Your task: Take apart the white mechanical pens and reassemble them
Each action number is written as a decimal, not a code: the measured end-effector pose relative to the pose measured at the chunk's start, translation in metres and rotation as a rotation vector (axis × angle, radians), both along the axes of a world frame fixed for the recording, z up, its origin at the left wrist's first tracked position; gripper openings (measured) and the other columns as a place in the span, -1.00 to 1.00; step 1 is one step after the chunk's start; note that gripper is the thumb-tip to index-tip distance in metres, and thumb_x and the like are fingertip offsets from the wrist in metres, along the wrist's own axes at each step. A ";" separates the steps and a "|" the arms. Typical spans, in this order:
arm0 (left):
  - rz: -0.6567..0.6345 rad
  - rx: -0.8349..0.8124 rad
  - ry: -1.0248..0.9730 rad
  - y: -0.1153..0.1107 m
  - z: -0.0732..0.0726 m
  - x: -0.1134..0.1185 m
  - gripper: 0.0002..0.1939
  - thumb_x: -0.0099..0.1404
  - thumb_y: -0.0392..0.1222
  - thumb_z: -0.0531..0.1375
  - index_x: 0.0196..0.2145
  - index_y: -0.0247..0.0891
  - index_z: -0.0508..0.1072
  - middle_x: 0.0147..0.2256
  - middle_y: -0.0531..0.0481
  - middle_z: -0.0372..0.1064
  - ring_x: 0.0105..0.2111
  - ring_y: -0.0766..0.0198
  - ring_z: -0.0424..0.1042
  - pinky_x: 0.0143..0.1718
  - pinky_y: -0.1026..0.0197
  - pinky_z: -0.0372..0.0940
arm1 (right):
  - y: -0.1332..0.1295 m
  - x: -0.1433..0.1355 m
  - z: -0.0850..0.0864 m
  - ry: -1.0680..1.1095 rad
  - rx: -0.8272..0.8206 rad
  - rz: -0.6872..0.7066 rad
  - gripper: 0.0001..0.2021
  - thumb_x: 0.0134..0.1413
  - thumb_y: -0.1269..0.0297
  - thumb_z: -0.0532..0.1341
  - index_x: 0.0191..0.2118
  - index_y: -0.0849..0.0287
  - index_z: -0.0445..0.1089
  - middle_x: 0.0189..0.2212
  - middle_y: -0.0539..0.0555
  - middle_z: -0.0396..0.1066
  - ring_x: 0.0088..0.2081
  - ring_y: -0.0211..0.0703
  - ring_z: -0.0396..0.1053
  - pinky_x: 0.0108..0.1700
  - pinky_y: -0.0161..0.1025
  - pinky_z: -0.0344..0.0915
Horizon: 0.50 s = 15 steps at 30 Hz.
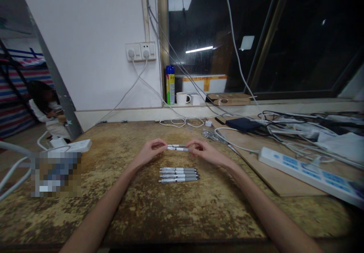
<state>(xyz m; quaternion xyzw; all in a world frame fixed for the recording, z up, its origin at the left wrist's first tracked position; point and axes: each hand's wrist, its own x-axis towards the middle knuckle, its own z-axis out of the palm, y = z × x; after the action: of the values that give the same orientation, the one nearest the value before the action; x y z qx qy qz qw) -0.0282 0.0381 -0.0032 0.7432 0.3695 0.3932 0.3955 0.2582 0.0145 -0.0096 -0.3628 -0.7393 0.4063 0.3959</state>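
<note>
Two white-and-grey pens (178, 147) lie side by side, pointing left to right, between my hands. The fingers of my left hand (152, 149) are closed on their left ends. At their right ends, the thumb and fingers of my right hand (200, 149) pinch them, hiding the tips. Whether the pens touch the tabletop I cannot tell. Nearer to me, several similar pens (179, 175) rest in a row on the worn wooden table (159, 215), clear barrel ends to the left and grey grips to the right.
A white power strip (301, 169) and a thin board (273, 181) are at right, beside tangled cables (284, 131). Another power strip (75, 146) lies at left, near a blurred-out object (57, 173). A mug (182, 98) and spray can (170, 84) stand on the windowsill. A person (47, 109) sits far left.
</note>
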 end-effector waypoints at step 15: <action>-0.310 -0.027 0.495 -0.007 0.010 -0.017 -0.67 0.24 0.08 0.29 -0.19 -0.19 0.66 -0.25 -0.10 0.59 -0.23 0.15 0.51 -0.23 0.24 0.31 | -0.003 0.000 -0.014 -0.330 0.025 0.167 -0.71 0.13 0.05 0.26 -0.31 0.19 0.57 -0.47 0.04 0.48 -0.47 -0.23 0.29 -0.43 -0.30 0.18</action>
<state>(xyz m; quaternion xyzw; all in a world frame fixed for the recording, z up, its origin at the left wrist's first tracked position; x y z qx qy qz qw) -0.0452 0.0313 0.0063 0.8587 0.3422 0.1299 0.3587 0.2586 0.0114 -0.0236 -0.3570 -0.8267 0.3633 0.2388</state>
